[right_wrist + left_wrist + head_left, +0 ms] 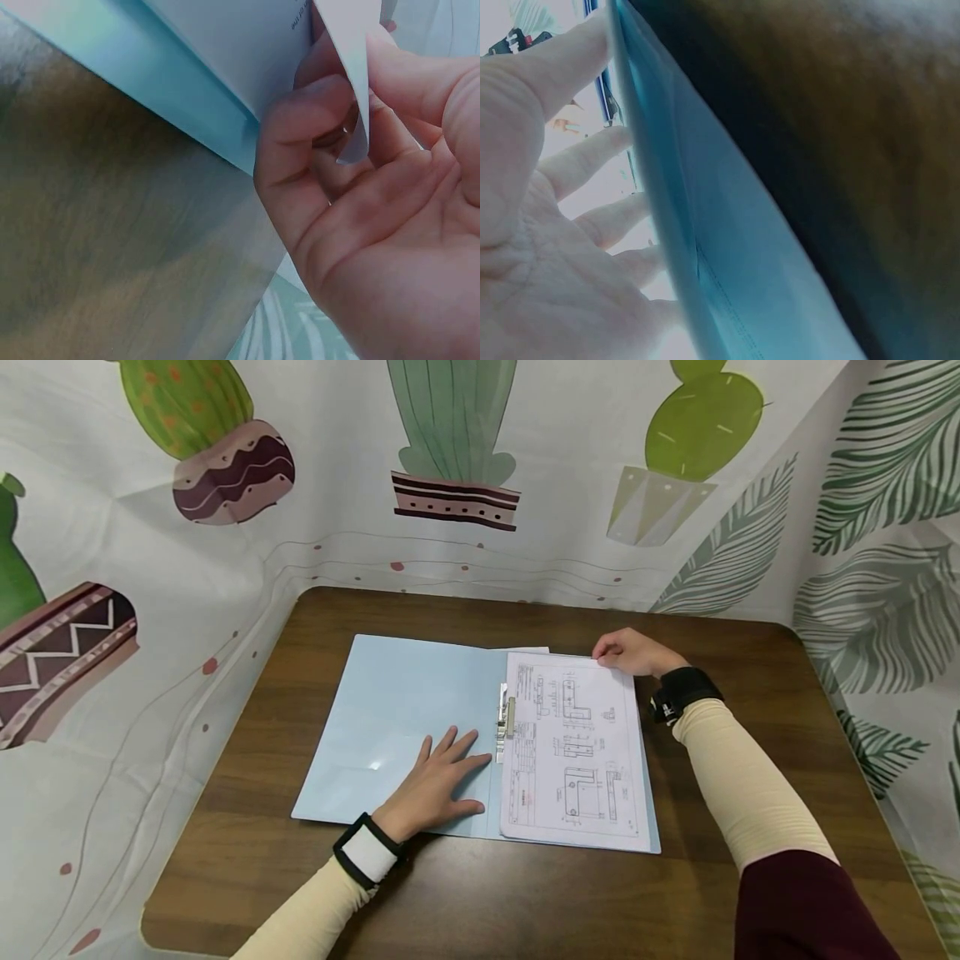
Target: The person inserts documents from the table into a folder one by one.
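A light blue folder lies spread on the table, with a stack of paper sheets on its right half. The top sheet carries line drawings of parts. A metal clip sits at the stack's left edge by the spine. My left hand rests on the folder's inner left cover, fingers spread toward the spine. At the upper right corner of the stack, my right hand pinches paper between thumb and curled fingers. In the right wrist view a sheet's corner is lifted within that hand.
The brown wooden table has rounded corners and surrounds the folder. A white cloth printed with cacti and leaves hangs behind and beside it. A white paper edge sticks out past the folder's top.
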